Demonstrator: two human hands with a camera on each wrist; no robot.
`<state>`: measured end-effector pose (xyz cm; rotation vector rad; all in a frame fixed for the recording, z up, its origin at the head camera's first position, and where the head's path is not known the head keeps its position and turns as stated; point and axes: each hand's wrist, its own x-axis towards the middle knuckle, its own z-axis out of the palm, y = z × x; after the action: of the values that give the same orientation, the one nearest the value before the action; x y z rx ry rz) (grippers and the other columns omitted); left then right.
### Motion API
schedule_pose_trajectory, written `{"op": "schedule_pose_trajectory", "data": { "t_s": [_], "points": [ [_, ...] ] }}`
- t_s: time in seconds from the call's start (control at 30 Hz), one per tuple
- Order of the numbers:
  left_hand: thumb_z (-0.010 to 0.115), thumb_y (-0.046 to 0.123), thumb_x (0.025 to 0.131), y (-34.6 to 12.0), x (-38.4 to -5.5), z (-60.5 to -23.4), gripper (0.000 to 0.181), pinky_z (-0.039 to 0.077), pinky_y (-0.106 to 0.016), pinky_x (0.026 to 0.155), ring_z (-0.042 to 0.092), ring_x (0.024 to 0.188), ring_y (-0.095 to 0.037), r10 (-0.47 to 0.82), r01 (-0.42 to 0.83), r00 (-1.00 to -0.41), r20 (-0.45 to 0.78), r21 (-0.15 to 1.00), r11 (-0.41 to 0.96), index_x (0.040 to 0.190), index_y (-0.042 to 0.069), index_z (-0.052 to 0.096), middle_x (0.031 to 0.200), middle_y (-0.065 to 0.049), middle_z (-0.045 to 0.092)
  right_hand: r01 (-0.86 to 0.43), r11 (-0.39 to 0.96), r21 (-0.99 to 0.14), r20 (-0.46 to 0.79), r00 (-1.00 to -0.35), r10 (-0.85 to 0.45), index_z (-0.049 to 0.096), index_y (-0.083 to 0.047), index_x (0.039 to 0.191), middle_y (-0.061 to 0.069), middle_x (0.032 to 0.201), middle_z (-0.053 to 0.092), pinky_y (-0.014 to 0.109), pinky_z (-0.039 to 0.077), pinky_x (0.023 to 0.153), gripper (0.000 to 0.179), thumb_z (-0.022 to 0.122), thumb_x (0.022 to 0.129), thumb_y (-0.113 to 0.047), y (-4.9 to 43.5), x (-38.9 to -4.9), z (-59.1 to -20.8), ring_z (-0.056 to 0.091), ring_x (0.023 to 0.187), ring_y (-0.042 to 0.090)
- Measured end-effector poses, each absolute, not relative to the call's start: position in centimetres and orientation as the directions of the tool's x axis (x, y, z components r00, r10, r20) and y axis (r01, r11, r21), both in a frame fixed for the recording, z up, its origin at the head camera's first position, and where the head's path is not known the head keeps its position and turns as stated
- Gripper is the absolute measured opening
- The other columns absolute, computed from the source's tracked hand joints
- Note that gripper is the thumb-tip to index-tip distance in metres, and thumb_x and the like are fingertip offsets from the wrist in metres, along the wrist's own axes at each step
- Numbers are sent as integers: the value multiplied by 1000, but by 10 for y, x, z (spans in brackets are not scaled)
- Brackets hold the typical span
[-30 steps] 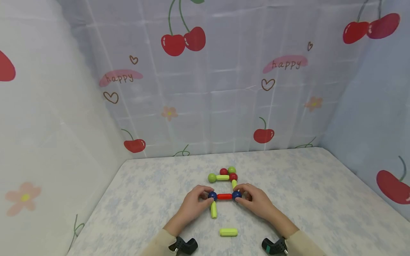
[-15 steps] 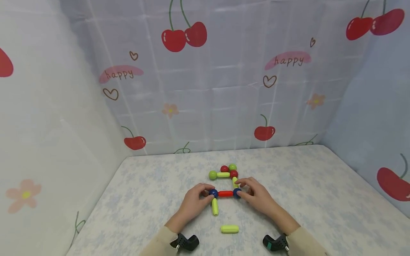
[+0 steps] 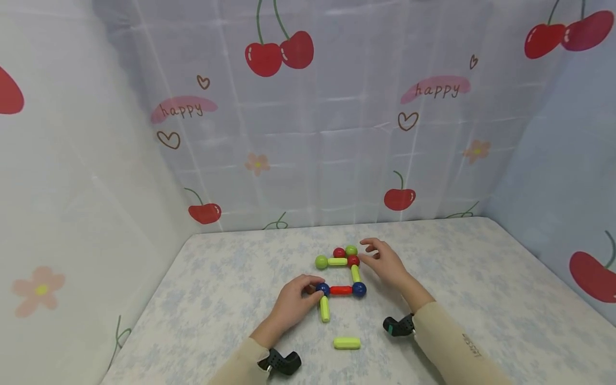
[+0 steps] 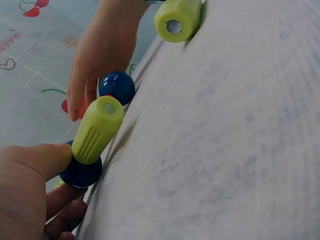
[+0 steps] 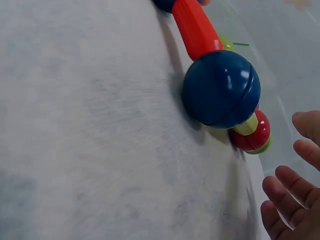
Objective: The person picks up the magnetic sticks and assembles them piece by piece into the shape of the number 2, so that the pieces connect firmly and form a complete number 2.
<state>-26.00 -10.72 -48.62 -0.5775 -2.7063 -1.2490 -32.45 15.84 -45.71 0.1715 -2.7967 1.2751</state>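
My left hand (image 3: 294, 302) pinches a blue ball (image 4: 82, 172) between thumb and fingers. From that ball a yellow-green rod (image 3: 324, 309) points toward me, and a red rod (image 3: 340, 290) joins it to a second blue ball (image 3: 359, 289). Another yellow-green rod (image 3: 355, 274) runs from there back to a red ball (image 3: 353, 261). A further rod (image 3: 337, 262) links this to a green ball (image 3: 321, 262). Beside the red ball, my right hand (image 3: 385, 264) hovers with fingers spread and nothing in them.
A second red ball (image 3: 339, 253) and another green ball (image 3: 351, 250) sit behind the joined pieces. One loose yellow-green rod (image 3: 347, 343) lies in front, nearer to me. A patterned curtain (image 3: 337, 133) stands along the table's (image 3: 231, 278) back edge.
My right hand has let go of the right blue ball and moved away toward the back, next to the red ball. The left hand keeps its pinch on the left blue ball.
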Motion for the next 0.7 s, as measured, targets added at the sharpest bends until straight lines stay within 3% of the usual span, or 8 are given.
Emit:
{"op": "schedule_pose_trajectory", "data": {
  "t_s": [0.23,0.5,0.7],
  "points": [
    [70,30,95,-108,-262,-488,26,47,-24,75,59,89,-6,295,376,-924,243,716,588,120,24,70,101,7,68,-32,650,-760,-8,-998,-59,50,-15,143,20,134,57,53,49,99,49,61,99,-35,147,-350,-457,55,120,37],
    [68,32,95,-108,-264,-490,26,48,-25,77,60,90,-6,302,377,-923,237,708,597,121,26,69,103,7,68,6,694,-720,-44,-998,-37,57,-17,138,19,129,60,50,51,96,44,59,99,-35,135,-359,-457,59,110,32],
    [69,31,95,-109,-264,-490,26,48,-25,77,60,90,-6,301,377,-923,238,705,601,121,25,69,103,7,68,-12,711,-704,-31,-998,-47,63,-15,132,18,130,61,49,51,95,36,60,100,-31,132,-359,-456,59,113,33]
  ]
}}
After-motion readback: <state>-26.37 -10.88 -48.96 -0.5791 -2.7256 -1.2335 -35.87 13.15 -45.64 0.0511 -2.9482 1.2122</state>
